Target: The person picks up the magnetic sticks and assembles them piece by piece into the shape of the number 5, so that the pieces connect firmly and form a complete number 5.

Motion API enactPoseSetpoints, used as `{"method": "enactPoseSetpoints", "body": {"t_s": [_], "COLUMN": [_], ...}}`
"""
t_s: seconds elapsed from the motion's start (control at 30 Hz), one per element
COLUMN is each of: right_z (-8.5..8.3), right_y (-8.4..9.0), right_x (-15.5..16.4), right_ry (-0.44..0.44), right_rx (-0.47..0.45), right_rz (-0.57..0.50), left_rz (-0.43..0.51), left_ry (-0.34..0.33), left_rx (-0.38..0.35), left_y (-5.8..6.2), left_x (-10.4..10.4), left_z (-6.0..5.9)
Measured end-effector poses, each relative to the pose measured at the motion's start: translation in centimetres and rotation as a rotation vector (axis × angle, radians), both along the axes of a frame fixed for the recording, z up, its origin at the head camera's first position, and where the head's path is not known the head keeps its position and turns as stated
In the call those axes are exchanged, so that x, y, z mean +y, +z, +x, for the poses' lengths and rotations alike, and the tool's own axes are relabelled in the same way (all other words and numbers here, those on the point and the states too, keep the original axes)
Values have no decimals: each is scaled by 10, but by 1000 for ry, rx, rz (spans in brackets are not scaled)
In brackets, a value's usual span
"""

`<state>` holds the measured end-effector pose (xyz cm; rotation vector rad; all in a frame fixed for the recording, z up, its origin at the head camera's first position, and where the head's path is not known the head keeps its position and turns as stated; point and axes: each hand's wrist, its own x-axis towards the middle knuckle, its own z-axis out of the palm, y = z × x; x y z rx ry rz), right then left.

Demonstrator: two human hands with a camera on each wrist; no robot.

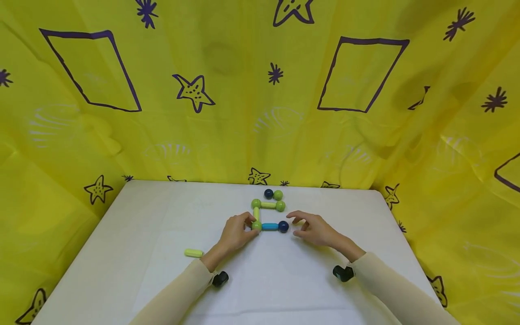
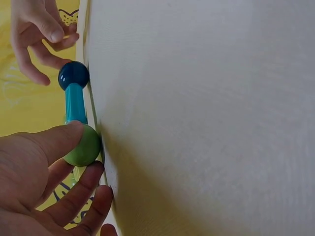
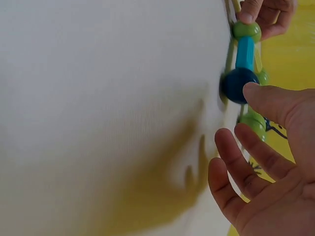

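A flat frame of magnetic rods and balls lies on the white table [image 1: 142, 253]. Its near side is a green ball [image 1: 256, 225], a blue rod [image 1: 270, 226] and a dark blue ball [image 1: 283, 226]. A yellow-green rod [image 1: 268, 205] with green balls at both ends forms the far side. My left hand [image 1: 252, 225] pinches the near green ball [image 2: 84, 147] between thumb and fingers. My right hand [image 1: 293, 224] hovers with its fingers spread and relaxed. Its thumb is right beside the dark blue ball [image 3: 238, 84], and it holds nothing.
Two loose balls, one dark blue [image 1: 268, 193] and one green [image 1: 278, 195], sit just behind the frame near the far table edge. A loose yellow-green rod [image 1: 193, 253] lies left of my left wrist. Yellow patterned cloth [image 1: 227, 113] hangs around the table.
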<state>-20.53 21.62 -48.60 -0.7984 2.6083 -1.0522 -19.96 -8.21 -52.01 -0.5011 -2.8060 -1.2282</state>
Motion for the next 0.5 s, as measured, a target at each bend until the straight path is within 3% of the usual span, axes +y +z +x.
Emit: {"method": "enactPoseSetpoints", "body": {"t_s": [0.5], "right_z": [26], "right_y": [23], "right_x": [72], "right_ry": [9], "right_rx": [73], "right_rz": [83], "left_rz": [13], "left_ry": [-18], "left_rx": [37], "left_y": [1], "left_x": [0], "left_z": [0]}}
